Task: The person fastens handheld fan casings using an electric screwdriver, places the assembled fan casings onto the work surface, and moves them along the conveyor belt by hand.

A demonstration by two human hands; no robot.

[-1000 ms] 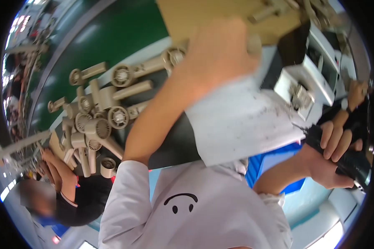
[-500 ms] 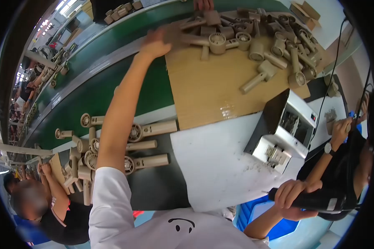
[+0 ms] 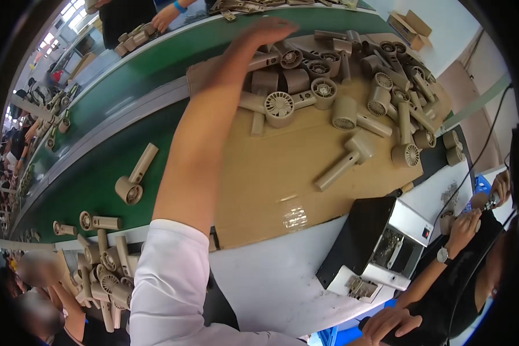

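My left hand (image 3: pixel 271 29) is stretched over the far edge of a pile of beige handheld fan bodies, palm down, fingers extended and slightly blurred; no object shows in it. Just under it is a round fan head (image 3: pixel 290 56). The pile lies on a brown cardboard sheet (image 3: pixel 259 190). At the bottom right, my right hand (image 3: pixel 389 324) is wrapped round a black powered screwdriver (image 3: pixel 364 323), mostly hidden by the fingers. A black and silver machine with an open front (image 3: pixel 357 242) stands above that hand, on white paper (image 3: pixel 254 277).
On the green belt (image 3: pixel 69 199) lies a single fan body (image 3: pixel 134 183). More fan bodies (image 3: pixel 106 277) are heaped at the lower left, near co-workers. Another co-worker's watch-wearing arm (image 3: pixel 438 268) is at the right. Across the belt, a co-worker's hand (image 3: pixel 166 17) reaches down.
My left hand has swung from above the white paper to over the belt, then right to the pile. The view has shifted too. A fan body now shows on the belt beside my forearm.
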